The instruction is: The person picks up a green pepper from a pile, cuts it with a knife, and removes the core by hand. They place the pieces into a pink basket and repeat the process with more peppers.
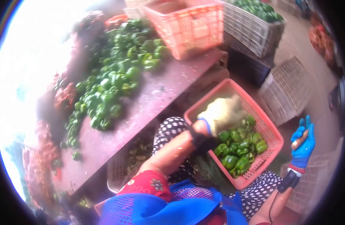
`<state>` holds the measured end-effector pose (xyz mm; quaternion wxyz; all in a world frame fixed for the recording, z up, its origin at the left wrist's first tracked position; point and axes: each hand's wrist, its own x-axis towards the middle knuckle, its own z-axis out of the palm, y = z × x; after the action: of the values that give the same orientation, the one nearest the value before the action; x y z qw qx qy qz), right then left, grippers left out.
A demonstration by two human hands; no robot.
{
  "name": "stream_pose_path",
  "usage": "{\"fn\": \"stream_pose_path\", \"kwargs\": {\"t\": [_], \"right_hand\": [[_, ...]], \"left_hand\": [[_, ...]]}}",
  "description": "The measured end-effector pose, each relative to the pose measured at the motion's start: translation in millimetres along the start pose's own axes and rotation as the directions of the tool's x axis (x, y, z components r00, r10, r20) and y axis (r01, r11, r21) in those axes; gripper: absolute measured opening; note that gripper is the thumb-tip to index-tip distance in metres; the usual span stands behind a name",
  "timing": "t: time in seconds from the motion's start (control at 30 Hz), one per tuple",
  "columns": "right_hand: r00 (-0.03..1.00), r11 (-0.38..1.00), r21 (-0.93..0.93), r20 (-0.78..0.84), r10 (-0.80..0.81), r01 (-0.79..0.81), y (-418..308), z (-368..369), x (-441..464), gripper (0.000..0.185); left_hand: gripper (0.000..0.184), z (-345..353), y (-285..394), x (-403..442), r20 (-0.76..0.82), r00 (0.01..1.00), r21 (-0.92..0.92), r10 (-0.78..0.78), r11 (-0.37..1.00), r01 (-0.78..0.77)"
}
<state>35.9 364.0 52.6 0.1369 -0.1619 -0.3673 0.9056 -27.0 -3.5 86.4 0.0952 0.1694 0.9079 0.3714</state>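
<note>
My left hand (225, 114), in a pale yellow glove, is over the upper part of a pink-red crate (263, 112). Its fingers are smeared by motion, so whether they hold anything is unclear. Green peppers (238, 148) lie in the crate just below that hand. Out to the right, my right hand (303, 144) wears a blue glove and holds a small brown stick-like object (300, 140), with some fingers pointing up. More green peppers (108, 82) are heaped on the pinkish table (150, 101) at the left.
A large orange-pink crate (191, 32) stands at the table's far end. Behind it is a grey crate (251, 30) with green produce. Another pale crate (285, 90) sits on the floor at the right. Polka-dot-clad legs flank the pepper crate.
</note>
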Motion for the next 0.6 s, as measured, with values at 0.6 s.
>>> {"fn": "stream_pose_path", "kwargs": {"t": [0.6], "right_hand": [[0.726,0.672,-0.368,-0.011,0.688,-0.642,179.6,63.3,-46.5,0.025]], "left_hand": [[0.078,-177.4,-271.3,-221.4,-0.708,0.156,-0.202,-0.688,0.409,0.89]]}}
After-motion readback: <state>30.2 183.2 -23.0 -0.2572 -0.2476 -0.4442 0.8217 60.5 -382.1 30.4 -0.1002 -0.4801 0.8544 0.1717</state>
